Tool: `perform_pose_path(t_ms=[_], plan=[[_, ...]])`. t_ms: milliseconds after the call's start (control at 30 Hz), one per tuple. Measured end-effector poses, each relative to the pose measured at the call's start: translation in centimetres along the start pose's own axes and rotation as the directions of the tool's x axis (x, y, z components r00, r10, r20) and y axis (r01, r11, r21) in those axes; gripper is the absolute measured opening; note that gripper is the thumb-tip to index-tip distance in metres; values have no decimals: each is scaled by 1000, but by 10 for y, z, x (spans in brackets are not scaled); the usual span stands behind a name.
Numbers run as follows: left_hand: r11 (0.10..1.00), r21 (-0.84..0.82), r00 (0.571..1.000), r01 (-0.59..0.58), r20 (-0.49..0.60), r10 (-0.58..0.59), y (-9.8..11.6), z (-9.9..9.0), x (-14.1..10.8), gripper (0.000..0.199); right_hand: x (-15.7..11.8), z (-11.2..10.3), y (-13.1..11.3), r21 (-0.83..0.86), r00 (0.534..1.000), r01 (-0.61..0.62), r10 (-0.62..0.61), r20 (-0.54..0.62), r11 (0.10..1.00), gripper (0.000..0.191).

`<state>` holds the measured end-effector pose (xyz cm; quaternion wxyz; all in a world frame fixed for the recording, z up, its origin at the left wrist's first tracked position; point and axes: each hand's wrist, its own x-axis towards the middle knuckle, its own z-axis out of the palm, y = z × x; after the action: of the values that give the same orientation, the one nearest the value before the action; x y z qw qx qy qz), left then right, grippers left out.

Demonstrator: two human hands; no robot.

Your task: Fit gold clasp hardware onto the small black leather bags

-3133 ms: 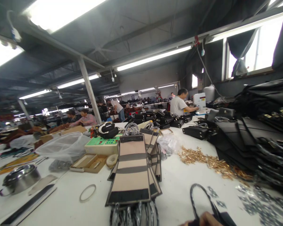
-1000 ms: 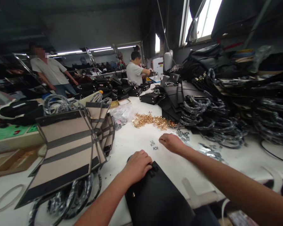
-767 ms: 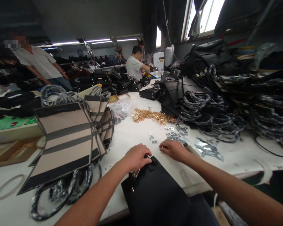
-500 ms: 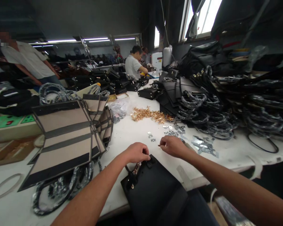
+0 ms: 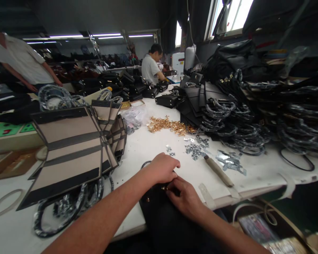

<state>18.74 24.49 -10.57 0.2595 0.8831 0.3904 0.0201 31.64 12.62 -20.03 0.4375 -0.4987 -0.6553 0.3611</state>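
Observation:
A black leather-look bag piece (image 5: 159, 218) lies over the table's front edge and toward my lap, with a gold stud (image 5: 147, 199) on its left side. My left hand (image 5: 163, 168) is closed on the far edge of that piece, its fingertips partly hidden. Close against it, my right hand (image 5: 185, 197) pinches a small gold metal fitting (image 5: 164, 188) at the piece's surface. Beyond the hands lie small silver plates (image 5: 194, 151) and a heap of gold fittings (image 5: 172, 126). To the right rests a tool with a wrapped handle (image 5: 218, 171).
Folded beige-lined bag panels (image 5: 71, 141) are stacked at left, with plastic-wrapped handles (image 5: 58, 218) beneath. Black bag parts (image 5: 219, 109) pile up at right. Beyond the table a person (image 5: 151, 67) works, and another person (image 5: 23, 60) stands at far left.
My right hand has come from beside the silver plates to the bag piece, bringing the gold fitting against it. My left hand has shifted slightly right. The wrapped-handle tool is now uncovered.

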Motion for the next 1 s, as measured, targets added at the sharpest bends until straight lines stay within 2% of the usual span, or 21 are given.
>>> perform_pose_path(t_ms=[133, 233, 333, 433, 533, 633, 700, 800, 867, 933, 1000], plan=[[986, -168, 999, 20, -21, -24, 1, 0, -9, 46, -6, 5, 0, -34, 996, 83, -82, 18, 996, 9], [965, -258, 988, 52, -126, -87, -13, 6, -25, 53, -9, 6, 3, 11, 996, 84, -84, -14, 996, 10], [958, -237, 941, 162, -257, -222, -28, 25, -47, 41, -5, -2, 7, 93, 991, -44, 56, -123, 995, 13], [956, -152, 915, 251, -286, -285, -32, 49, -63, 23, 6, -16, 13, 169, 955, -180, 213, -205, 969, 20], [954, -91, 914, 285, -273, -299, -28, 62, -65, 24, 18, -27, 20, 227, 947, -247, 284, -147, 942, 27], [938, -104, 911, 330, -227, -346, -25, 61, -58, 21, 24, -29, 26, 213, 950, -262, 290, -116, 941, 30], [928, -147, 914, 343, -175, -365, -26, 56, -55, 20, 23, -28, 30, 176, 965, -199, 224, -133, 964, 32], [907, -251, 925, 339, -88, -370, -29, 51, -54, 21, 18, -25, 33, 10, 986, 34, -32, -164, 999, 31], [878, -324, 922, 353, -40, -385, -29, 51, -54, 26, 14, -25, 33, -105, 970, 178, -192, -146, 978, 28], [845, -382, 913, 374, -8, -407, -30, 52, -52, 30, 11, -27, 31, -145, 956, 241, -260, -132, 960, 29], [818, -430, 909, 382, 14, -417, -31, 54, -49, 30, 9, -30, 27, -139, 955, 240, -260, -144, 961, 27]])
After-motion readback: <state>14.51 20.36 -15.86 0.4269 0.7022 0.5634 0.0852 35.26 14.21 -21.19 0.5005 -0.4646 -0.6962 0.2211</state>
